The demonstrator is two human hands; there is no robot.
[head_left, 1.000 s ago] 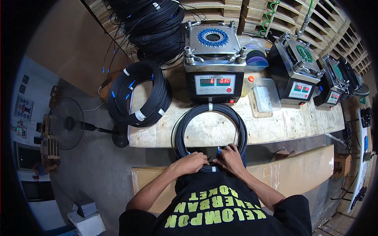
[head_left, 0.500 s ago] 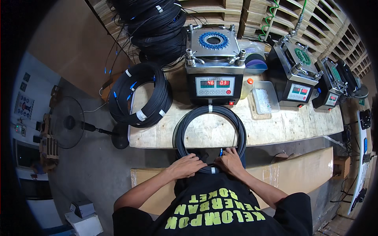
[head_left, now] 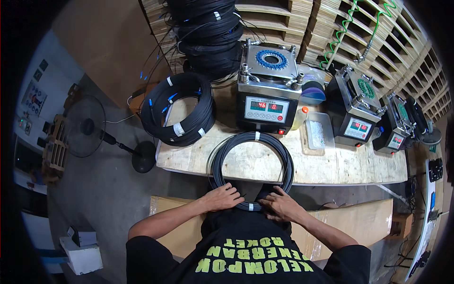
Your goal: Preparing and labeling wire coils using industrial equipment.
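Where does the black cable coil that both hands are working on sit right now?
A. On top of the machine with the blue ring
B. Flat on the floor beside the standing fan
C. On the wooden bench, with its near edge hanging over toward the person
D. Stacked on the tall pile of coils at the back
C: the black cable coil lies on the wooden bench, its near edge past the bench edge where the left hand and right hand grip it.

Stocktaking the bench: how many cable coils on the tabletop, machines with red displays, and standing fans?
Cable coils on the table: 2, the one held by the hands and the bundle at the left
Display machines: 3
Fans: 1
Total: 6
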